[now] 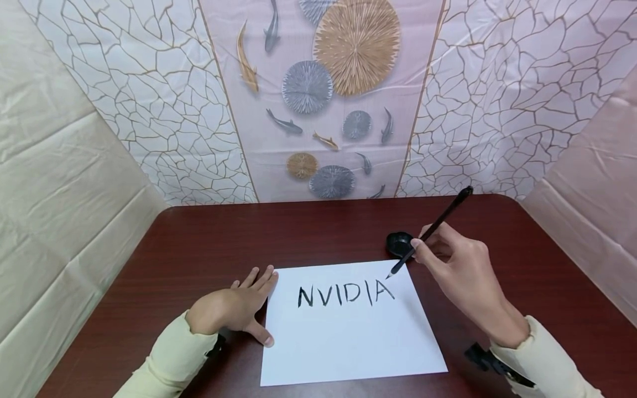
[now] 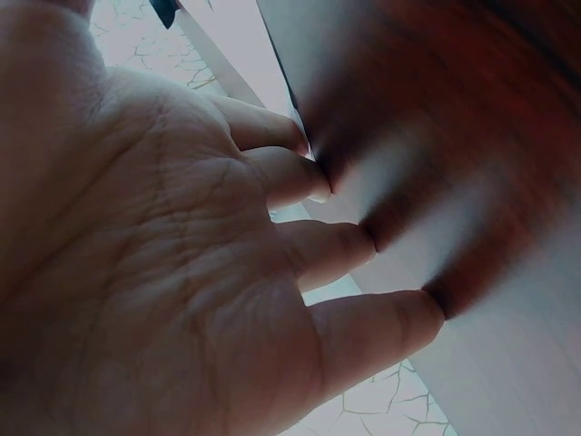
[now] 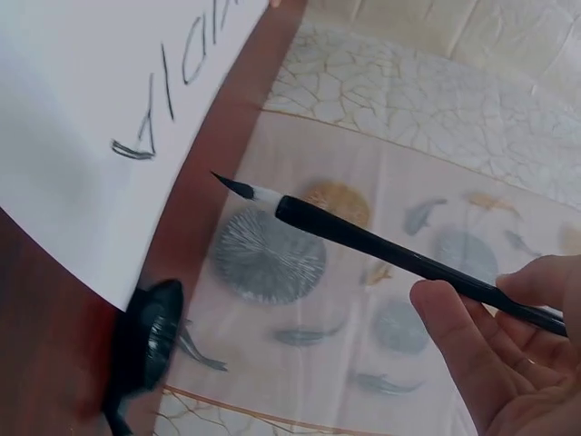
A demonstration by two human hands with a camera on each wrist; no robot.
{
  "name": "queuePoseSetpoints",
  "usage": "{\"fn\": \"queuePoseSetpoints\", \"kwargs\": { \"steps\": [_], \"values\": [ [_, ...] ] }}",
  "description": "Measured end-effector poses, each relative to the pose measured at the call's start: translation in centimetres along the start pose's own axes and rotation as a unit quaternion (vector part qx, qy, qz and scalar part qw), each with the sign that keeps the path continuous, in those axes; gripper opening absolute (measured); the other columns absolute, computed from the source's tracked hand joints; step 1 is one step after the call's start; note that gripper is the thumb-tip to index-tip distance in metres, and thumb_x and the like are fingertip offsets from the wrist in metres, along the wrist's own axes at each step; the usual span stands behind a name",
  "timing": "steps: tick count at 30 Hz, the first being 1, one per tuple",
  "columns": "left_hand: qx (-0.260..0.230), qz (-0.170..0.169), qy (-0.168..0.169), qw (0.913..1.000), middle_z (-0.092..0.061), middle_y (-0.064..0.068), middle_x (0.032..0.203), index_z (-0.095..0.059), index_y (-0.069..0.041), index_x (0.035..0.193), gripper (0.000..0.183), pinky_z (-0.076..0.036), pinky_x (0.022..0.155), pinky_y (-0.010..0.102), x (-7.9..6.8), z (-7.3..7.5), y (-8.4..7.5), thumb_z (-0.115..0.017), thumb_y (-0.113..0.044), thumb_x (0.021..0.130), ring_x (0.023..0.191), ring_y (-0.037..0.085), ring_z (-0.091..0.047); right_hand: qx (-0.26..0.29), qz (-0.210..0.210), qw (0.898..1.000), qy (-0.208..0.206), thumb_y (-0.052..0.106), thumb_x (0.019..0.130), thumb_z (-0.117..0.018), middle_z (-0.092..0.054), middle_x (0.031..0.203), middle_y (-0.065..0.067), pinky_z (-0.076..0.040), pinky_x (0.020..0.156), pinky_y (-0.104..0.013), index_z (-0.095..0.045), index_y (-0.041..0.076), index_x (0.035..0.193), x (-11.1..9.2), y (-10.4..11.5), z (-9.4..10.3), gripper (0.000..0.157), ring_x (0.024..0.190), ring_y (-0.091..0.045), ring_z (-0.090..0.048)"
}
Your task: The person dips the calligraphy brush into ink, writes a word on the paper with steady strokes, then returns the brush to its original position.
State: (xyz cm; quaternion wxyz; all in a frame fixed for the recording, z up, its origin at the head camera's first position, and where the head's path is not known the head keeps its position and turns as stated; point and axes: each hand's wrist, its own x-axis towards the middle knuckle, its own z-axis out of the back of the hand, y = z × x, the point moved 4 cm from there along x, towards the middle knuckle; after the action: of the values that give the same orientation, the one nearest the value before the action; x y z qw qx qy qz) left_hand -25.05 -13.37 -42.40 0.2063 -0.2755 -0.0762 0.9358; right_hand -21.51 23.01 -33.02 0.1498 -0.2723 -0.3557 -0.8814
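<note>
A white sheet of paper [image 1: 348, 348] lies on the table with "NVIDIA" in black brush strokes [image 1: 351, 293] across its upper half. My right hand [image 1: 468, 276] holds a black-handled writing brush [image 1: 445, 214] between thumb and fingers. In the right wrist view the dark-tipped brush [image 3: 363, 241] hangs apart from the paper; the head view places its tip by the last letter. My left hand [image 1: 231, 307] is spread along the sheet's left edge, thumb and fingertips at the paper. The left wrist view shows its palm [image 2: 154, 245] and extended fingers.
A small black ink dish [image 1: 398, 243] stands just behind the paper's upper right corner. The dark reddish-brown table [image 1: 164, 276] ends at a patterned cloth backdrop [image 1: 318, 138]. Pale fabric hangs at both sides. Each wrist wears a black strap.
</note>
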Motion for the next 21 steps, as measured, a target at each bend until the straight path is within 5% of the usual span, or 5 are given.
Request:
{"fn": "queuePoseSetpoints", "kwargs": {
  "steps": [13, 21],
  "values": [
    [0.003, 0.0, 0.002, 1.0, 0.005, 0.014, 0.178, -0.006, -0.004, 0.17, 0.138, -0.019, 0.123, 0.068, 0.0, 0.0, 0.0, -0.092, -0.055, 0.075, 0.163, 0.041, 0.004, -0.019, -0.028, 0.998, 0.049, 0.005, 0.097, -0.075, -0.076, 0.084, 0.001, -0.054, 0.062, -0.023, -0.069, 0.01, 0.103, -0.4, -1.3, -2.0, 0.01, 0.079, -0.019, -0.079],
    [0.003, 0.003, -0.002, 1.0, 0.003, 0.016, 0.177, -0.008, -0.004, 0.169, 0.139, -0.019, 0.123, 0.069, 0.0, 0.0, 0.0, -0.094, -0.055, 0.073, 0.162, 0.042, 0.003, -0.014, -0.022, 0.999, 0.035, 0.006, 0.097, -0.075, -0.078, 0.085, -0.001, -0.051, 0.067, -0.012, -0.069, 0.011, 0.102, -0.1, -1.4, -1.2, 0.009, 0.074, -0.013, -0.078]
  ]
}}
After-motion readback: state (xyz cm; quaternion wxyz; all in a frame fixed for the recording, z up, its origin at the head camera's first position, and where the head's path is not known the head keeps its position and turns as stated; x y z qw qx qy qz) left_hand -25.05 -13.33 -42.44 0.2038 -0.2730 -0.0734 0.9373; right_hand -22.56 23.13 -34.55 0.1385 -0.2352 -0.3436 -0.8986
